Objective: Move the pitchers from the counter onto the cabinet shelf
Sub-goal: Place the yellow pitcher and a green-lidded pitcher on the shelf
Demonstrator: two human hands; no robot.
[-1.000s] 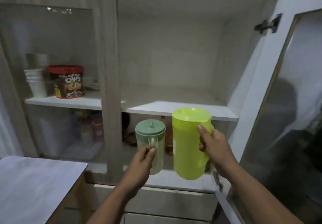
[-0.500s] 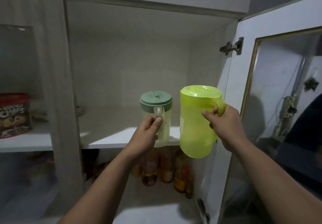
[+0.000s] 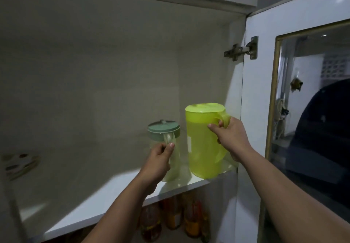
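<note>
Your left hand (image 3: 160, 160) reaches forward and up from the lower middle, forearm slanting toward the shelf, fingers and thumb curled tight around the handle of the small clear pitcher (image 3: 166, 148) with the sage-green lid. Your right hand (image 3: 232, 140) comes in from the lower right, wrist roughly level, fingers wrapped through the handle of the lime-green pitcher (image 3: 203, 142), with the thumb pressed against its side. You have two pitchers, one in each hand, both upright and lidded, standing just beside each other with the lime one taller and to the right of the small one. Both sit low over the front right part of the white cabinet shelf (image 3: 94, 203); whether their bases touch the board you cannot tell, since your left hand hides the small one's base and the lime one's bottom edge blurs into the shelf. Beyond your right hand stands the cabinet's side wall, and past it the open cabinet door (image 3: 255, 110), with a metal hinge (image 3: 241, 49) above your hand and a glass pane further right. Below your hands, under the shelf, several bottles (image 3: 176, 220) stand in the dark, too blurred to count. Left of your left hand the shelf runs bare toward something blurred (image 3: 19, 164) at the far edge.
</note>
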